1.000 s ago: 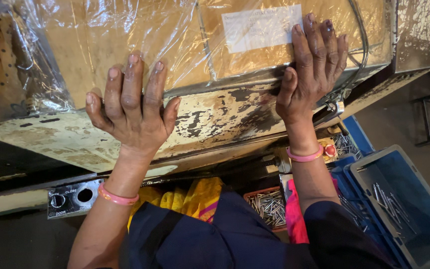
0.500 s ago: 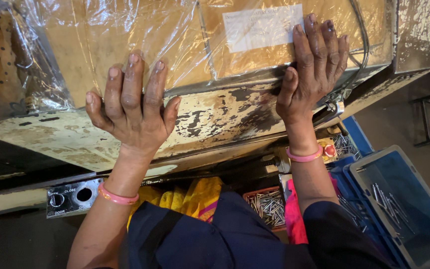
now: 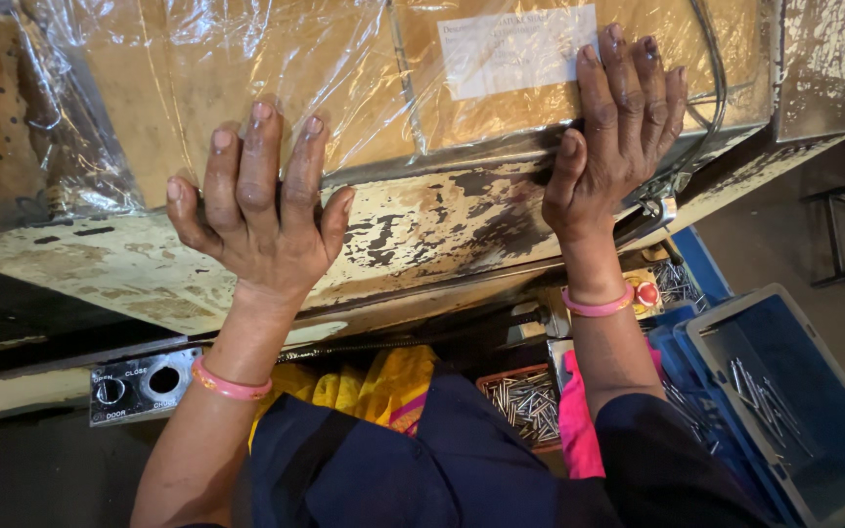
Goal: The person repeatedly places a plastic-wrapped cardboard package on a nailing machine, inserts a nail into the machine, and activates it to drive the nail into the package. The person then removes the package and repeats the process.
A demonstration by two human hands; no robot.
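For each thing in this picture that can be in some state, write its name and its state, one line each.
Left hand: flat, fingers spread, on the plastic-wrapped box.
Right hand: flat on the box's edge.
Worktable: paint flaking.
Blue crate: open, a few nails inside.

Pretty cramped from what I see: wrapped box [image 3: 344, 88] blocks ahead, blue bin [image 3: 814, 411] crowds right, only open gap's between my wrists.

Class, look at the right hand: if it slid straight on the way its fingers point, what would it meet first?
The right hand lies flat on the plastic-wrapped cardboard box, fingers pointing up the frame. It would probably first cross the white paper label, which its fingertips already seem to touch.
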